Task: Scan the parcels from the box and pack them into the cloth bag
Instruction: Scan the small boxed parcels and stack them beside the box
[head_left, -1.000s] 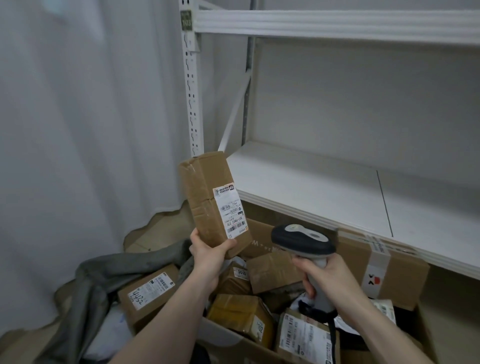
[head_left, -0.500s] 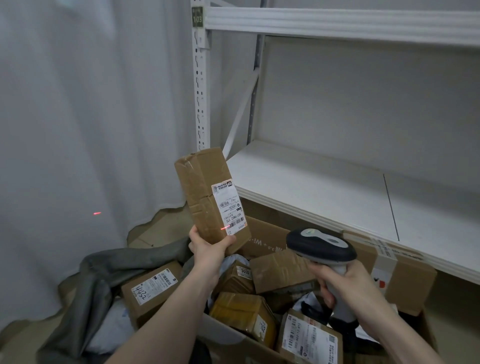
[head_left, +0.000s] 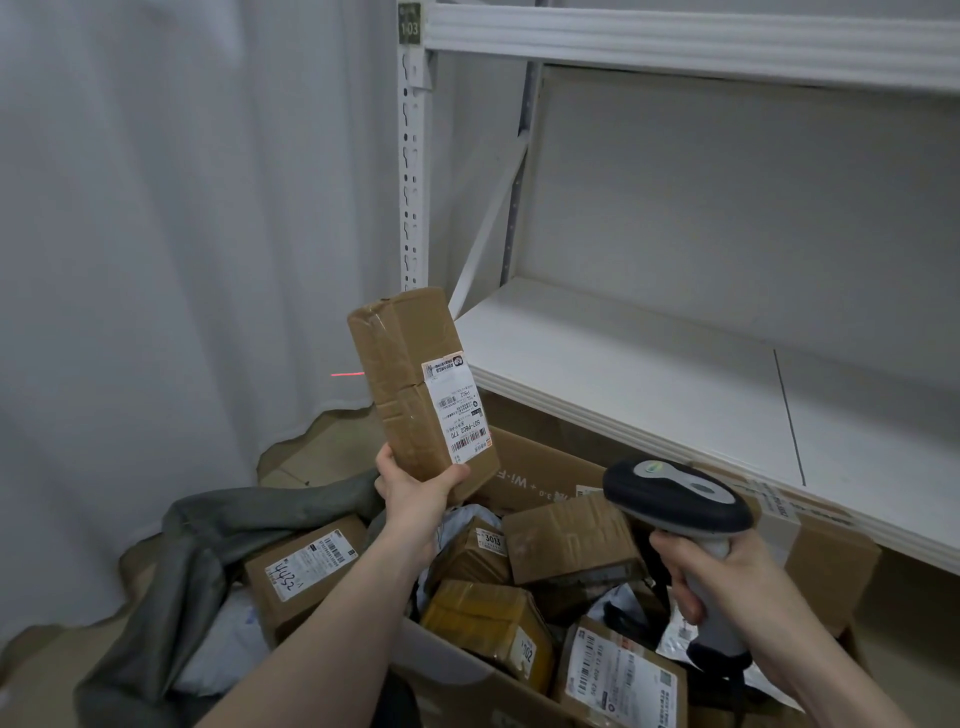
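1. Left hand (head_left: 415, 493): raised above the open cardboard box (head_left: 467, 675), fingers and thumb wrapped round the lower end of a tall brown taped parcel (head_left: 410, 379); held nearly upright, top leaning slightly left.
2. White shipping label (head_left: 457, 410) on the parcel's right-facing side, barcodes and "S07-P802" legible, turned toward the right hand.
3. Right hand (head_left: 727, 577): lower and to the right of the left hand, fingers curled round the pale grip of a handheld barcode scanner (head_left: 675, 499); dark scanner head above the hand, nose pointing left toward the held parcel, well apart from it.
4. Red laser line (head_left: 347, 374): short streak on the white curtain (head_left: 156, 260), just left of the held parcel's edge, level with its middle.
5. Below both hands, inside the box: a jumble of parcels, among them a small carton marked "3013" (head_left: 475, 551), a yellow-taped carton (head_left: 483, 623), a plain brown carton (head_left: 566, 540) and a labelled carton (head_left: 623, 675) near the right forearm.
6. Left of the left forearm: grey cloth bag (head_left: 197, 561), slumped on the floor with its mouth open; a carton hand-marked "4432" (head_left: 306, 571) lying in its opening.
7. Behind and above the right hand: white metal shelving (head_left: 649, 364), upright tagged "103".
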